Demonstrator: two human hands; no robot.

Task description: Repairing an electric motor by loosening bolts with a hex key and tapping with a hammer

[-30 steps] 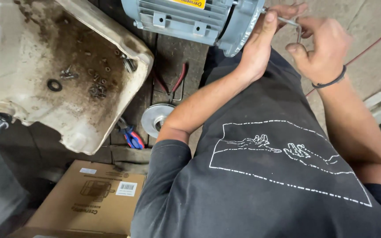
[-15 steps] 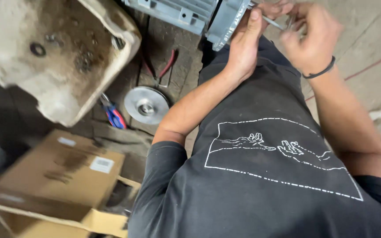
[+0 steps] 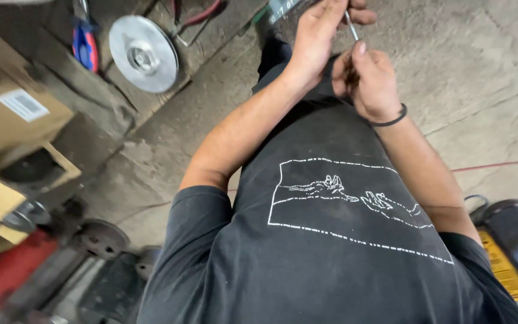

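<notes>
Concrete floor [image 3: 481,90]; both hands, left [image 3: 316,36] and right [image 3: 370,81], pinching thin metal rod [image 3: 352,27].

A thin rod [image 3: 351,25] of bright, smooth metal is pinched between the left hand [image 3: 314,36] and the right hand [image 3: 370,81]. A matt black band [image 3: 391,120] is worn at the right wrist. Matt dark cloth is seen on the shirt [image 3: 331,252]. The floor [image 3: 481,78] is shown as rough, dusty concrete. A dull-shining metal disc [image 3: 143,54] and a matt cardboard box [image 3: 7,114] are passed at left.
</notes>
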